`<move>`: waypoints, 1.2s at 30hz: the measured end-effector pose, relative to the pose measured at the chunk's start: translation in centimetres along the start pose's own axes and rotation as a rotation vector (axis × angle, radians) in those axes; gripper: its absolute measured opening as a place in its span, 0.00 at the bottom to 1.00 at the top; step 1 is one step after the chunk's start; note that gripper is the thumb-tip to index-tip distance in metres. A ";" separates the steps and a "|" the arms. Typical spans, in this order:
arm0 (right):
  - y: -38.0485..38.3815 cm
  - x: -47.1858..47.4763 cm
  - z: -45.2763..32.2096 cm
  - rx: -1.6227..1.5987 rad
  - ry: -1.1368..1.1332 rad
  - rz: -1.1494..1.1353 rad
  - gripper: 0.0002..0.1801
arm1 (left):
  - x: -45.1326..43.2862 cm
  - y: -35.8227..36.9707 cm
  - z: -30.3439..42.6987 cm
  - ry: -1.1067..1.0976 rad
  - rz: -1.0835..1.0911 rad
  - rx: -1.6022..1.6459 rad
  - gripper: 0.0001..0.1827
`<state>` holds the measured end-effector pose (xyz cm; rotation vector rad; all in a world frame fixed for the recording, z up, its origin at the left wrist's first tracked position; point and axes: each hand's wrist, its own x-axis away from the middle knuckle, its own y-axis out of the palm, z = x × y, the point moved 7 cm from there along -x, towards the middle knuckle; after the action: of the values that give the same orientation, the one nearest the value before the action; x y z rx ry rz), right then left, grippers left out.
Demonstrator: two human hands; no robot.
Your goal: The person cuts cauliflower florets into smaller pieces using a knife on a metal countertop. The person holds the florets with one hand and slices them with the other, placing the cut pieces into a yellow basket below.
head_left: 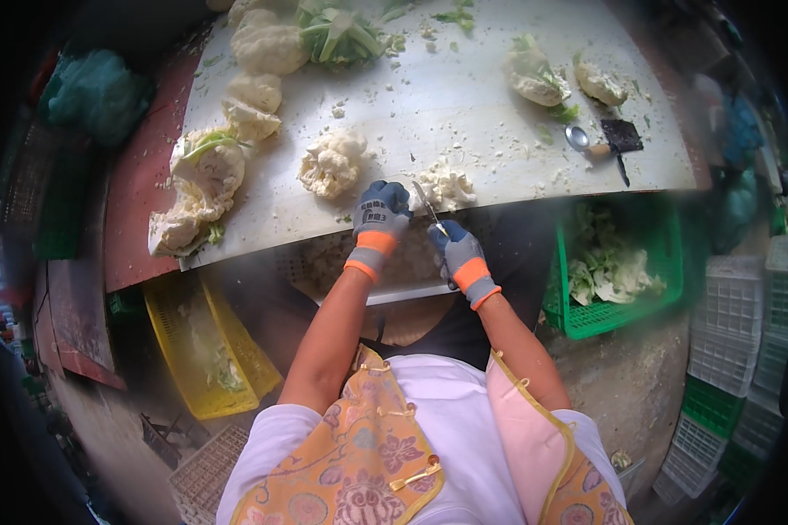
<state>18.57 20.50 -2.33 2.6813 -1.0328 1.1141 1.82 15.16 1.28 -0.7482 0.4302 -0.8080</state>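
Note:
My right hand [461, 254], in a grey-and-blue coated work glove with an orange cuff, grips a small knife [427, 203]. Its blade points up and left over the table's near edge. Beside the blade lies a heap of cut cauliflower florets [448, 184]. My left hand [382, 209], gloved alike, is curled at the table edge just left of the blade; whether its fingers hold anything is hidden. A trimmed piece of cauliflower [333, 163] rests on the white tabletop [394, 121] beyond that hand. Under the edge, between my legs, a container [407, 294] holds blurred pale pieces.
Cauliflower heads [207, 174] line the table's left side. Two more pieces [535, 77] lie at right, near a wooden-handled blade [620, 138] and a small round metal object [576, 137]. A yellow crate [240, 367] stands low left, a green crate [620, 321] with leaves low right.

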 end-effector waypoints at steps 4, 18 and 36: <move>-0.4 1.8 -0.4 -0.262 -0.059 -0.120 0.14 | 1.9 -0.6 0.3 -0.109 -0.328 -0.105 0.14; -4.9 3.6 1.4 -0.002 -0.155 0.284 0.15 | -5.2 4.7 4.3 -0.013 -0.276 -0.196 0.13; -2.4 -0.3 1.7 0.378 -0.139 0.405 0.17 | -1.6 4.6 0.5 -0.337 0.047 0.000 0.13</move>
<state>20.91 22.05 -3.35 2.9529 -1.5907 1.3160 3.34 18.72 -1.70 -0.8535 0.1448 -0.6231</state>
